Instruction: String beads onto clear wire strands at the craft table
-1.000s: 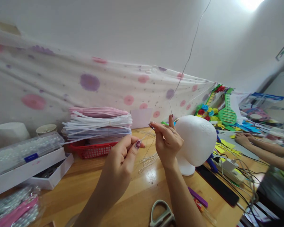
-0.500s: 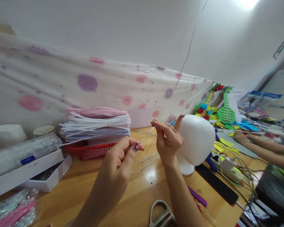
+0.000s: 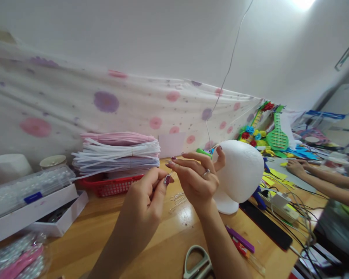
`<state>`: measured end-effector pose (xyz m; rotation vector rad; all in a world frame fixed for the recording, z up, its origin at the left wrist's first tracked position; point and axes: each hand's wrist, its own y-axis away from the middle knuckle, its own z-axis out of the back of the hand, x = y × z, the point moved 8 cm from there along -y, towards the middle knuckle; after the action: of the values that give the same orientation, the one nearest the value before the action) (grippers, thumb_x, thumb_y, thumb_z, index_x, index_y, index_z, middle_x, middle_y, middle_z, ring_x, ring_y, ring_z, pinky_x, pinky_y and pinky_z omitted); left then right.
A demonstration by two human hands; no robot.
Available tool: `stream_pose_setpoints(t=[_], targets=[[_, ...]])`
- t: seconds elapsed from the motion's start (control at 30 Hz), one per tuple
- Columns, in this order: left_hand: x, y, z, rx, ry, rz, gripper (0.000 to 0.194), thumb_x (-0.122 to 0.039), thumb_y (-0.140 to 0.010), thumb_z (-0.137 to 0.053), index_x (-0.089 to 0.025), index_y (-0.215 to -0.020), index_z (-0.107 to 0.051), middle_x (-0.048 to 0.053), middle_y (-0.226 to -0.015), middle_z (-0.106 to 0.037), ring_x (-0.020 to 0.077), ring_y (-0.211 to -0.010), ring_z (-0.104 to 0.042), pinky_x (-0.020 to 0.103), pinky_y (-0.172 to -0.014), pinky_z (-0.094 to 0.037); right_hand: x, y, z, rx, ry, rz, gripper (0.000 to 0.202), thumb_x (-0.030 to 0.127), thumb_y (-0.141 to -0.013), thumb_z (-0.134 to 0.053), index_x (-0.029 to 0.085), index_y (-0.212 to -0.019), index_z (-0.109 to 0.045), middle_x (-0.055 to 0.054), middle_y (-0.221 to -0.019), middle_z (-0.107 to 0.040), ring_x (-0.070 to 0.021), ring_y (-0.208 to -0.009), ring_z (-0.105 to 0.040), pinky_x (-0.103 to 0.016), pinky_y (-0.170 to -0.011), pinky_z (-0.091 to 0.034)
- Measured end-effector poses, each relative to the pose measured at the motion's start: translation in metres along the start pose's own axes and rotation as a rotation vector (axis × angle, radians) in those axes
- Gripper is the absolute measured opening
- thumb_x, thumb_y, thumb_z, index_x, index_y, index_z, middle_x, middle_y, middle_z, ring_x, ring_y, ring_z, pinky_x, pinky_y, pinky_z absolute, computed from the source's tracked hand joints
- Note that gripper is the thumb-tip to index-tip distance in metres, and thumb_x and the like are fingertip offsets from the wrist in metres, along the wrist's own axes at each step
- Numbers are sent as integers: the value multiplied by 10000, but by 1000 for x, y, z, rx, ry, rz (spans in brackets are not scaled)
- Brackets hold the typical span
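Observation:
My left hand [image 3: 147, 199] is closed in a pinch on a thin silvery wire [image 3: 172, 173] above the wooden table. Close beside it, my right hand [image 3: 199, 180] pinches the same wire between thumb and fingertips, its other fingers fanned out. The two sets of fingertips are almost touching, and only a short bit of wire shows between them. Bent loops of similar wire [image 3: 178, 201] lie on the table underneath. A white foam head [image 3: 240, 174] stands just behind and right of my right hand.
A red basket [image 3: 113, 187] with bundled pipe cleaners [image 3: 119, 153] stands behind my left hand. Scissors [image 3: 197, 261], a purple-handled tool [image 3: 240, 238] and a black phone [image 3: 266, 224] lie nearer. Cables and a power strip [image 3: 285, 209] sit right, before another person's hands [image 3: 296, 167].
My right hand has moved left and down along the wire to my left fingertips, so the stretch of wire between them is shorter. My left hand has stayed nearly still.

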<state>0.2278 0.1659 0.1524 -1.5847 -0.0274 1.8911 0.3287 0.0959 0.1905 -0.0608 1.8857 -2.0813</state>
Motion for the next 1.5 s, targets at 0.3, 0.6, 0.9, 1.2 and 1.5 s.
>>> stream_pose_setpoints(t=[0.3,0.6,0.9,1.2,1.5], targets=[[27,-10,25,65,291,135,249,-421,-857,-560,-177,-852,-611,-71,-509,-371,69,-432,-268,191,-406,-190,-49,6,-21,218,-349,-429,70,251,-861,-658,262,-811,-705,49,-769,-746,-141,-735,-683,-454,-1014,-393],[71,-12,47,382,682,401,269,-376,-725,-735,-168,-814,-589,-112,-502,-274,15,-401,-105,122,-348,-104,-11,51,-70,943,-1687,-984,303,410,-930,-476,160,-904,-645,67,-473,-540,-94,-405,-505,-348,-753,-555],[65,-8,37,456,852,428,267,-338,-719,-766,-162,-794,-580,-122,-506,-239,1,-390,-75,105,-332,-116,8,34,-67,841,-1960,-1014,166,356,-839,-566,192,-837,-597,138,-352,-357,-61,-295,-243,-273,-596,-516],[58,-6,33,488,916,437,207,-303,-758,-741,-181,-772,-574,-122,-508,-184,-6,-381,-46,94,-328,-119,-1,28,-63,715,-1756,-1078,275,448,-735,-624,244,-657,-458,141,-340,-220,-76,-332,-184,-310,-560,-451],[56,-6,27,461,925,466,284,-318,-706,-789,-184,-771,-547,-130,-503,-183,-5,-381,-45,97,-323,-101,-11,25,-65,559,-1698,-1089,389,490,-725,-639,264,-633,-336,139,-377,-140,-93,-379,-158,-330,-585,-454]])
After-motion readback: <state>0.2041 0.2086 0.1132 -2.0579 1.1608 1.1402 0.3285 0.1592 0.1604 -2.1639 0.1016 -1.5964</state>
